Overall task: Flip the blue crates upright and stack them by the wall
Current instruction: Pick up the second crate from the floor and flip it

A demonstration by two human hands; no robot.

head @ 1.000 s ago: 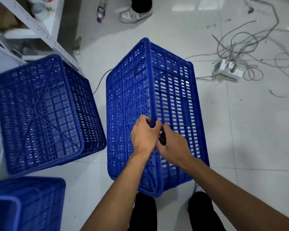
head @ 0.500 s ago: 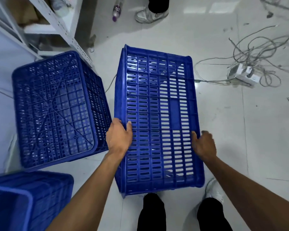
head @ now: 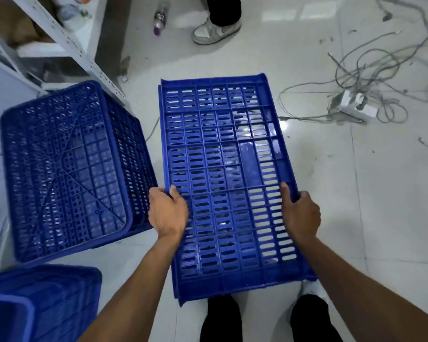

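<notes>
Grip clenched: left hand (head: 168, 213) and right hand (head: 300, 215) clasp opposite edges of blue slotted plastic crate (head: 220, 149), right of overturned blue mesh crate (head: 64, 169); likely light, stiff, best held at rims

Tiled floor (head: 356, 218): overturned crate (head: 67, 169), cables (head: 391, 70), power strip (head: 351, 106), bottle (head: 159, 19).

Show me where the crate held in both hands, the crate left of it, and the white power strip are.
held crate (head: 223, 156), head view, middle of its slatted wall
left crate (head: 64, 169), head view, its ribbed base panel
power strip (head: 353, 106), head view, its white body
</notes>
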